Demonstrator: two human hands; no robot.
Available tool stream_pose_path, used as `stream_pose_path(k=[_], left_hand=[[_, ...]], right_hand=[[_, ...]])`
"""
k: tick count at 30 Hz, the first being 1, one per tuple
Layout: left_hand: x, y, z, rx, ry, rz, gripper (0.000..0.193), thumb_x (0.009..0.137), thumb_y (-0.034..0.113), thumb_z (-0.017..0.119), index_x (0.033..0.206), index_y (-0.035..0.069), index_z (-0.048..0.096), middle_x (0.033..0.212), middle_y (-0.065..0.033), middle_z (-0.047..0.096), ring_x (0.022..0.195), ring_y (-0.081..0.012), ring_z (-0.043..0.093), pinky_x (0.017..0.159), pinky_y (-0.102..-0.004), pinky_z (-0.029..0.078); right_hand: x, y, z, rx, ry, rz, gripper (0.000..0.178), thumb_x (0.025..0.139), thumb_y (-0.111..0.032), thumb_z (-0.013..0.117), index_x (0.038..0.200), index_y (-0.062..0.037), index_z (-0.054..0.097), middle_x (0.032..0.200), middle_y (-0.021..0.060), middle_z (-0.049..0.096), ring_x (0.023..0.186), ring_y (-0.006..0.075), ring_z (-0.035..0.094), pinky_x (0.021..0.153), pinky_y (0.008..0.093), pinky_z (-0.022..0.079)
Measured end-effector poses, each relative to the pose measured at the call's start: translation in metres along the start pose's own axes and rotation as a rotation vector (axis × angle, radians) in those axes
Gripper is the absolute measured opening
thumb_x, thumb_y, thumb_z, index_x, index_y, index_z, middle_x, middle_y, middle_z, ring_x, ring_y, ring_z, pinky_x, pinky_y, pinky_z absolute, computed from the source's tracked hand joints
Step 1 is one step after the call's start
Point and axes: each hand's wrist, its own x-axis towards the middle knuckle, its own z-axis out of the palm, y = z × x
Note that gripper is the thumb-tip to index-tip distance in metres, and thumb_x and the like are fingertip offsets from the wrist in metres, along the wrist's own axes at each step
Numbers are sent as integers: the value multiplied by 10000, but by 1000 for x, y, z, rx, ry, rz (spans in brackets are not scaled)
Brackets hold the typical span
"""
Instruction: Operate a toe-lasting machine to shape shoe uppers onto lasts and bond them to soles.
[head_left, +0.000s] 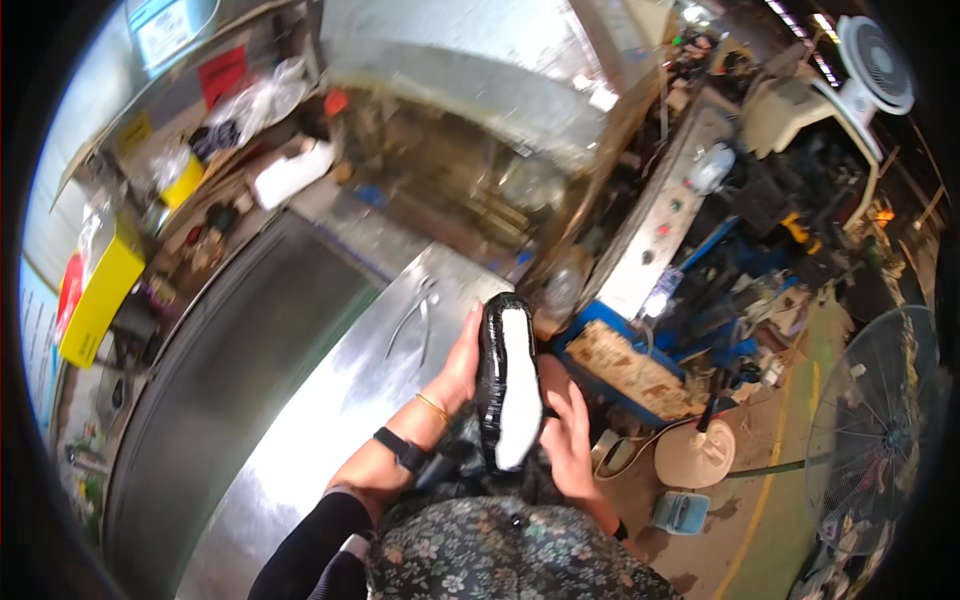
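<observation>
A shoe upper on a last (507,385), glossy black with a white sole side facing me, is held upright between both hands in front of my body. My left hand (458,368) presses along its left side, fingers stretched toward the toe; the wrist wears a gold bangle and a black watch. On the shoe's lower right side my right hand (570,432) cups it with curled fingers. A pair of metal pliers (418,318) lies on the steel table (330,420) just left of the shoe.
A conveyor belt (240,360) runs along the left. Behind it stand a yellow box (98,290) and cluttered bags. A large metal hood (460,70) looms ahead. Machines and a control panel (665,215) fill the right, with standing fans (875,430) on the floor.
</observation>
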Motion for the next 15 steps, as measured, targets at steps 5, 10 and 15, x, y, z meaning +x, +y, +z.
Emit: stream_pose_path(k=[5,10,15], left_hand=[[-30,-28,-43,-12,101,-18,683,920,668,352,1092,65,622,929,-85,679,758,-188,651,725,-336,548],[-15,-28,-58,-86,131,-72,670,932,645,363,1133,56,611,1015,-108,654,838,-195,622,820,-333,509],[11,-59,-77,339,60,186,699,936,632,346,1173,17,581,1107,-147,634,953,-291,625,872,-383,484]], right_hand=[[31,40,-1,-195,-372,532,427,1016,-376,428,1210,-13,542,986,7,616,846,82,582,694,242,477],[55,59,0,-205,-246,563,415,979,-386,517,1122,-6,604,949,5,627,796,91,578,654,258,469],[68,41,-26,-128,-352,687,510,981,-460,465,1149,8,583,1006,70,644,849,156,622,751,308,513]])
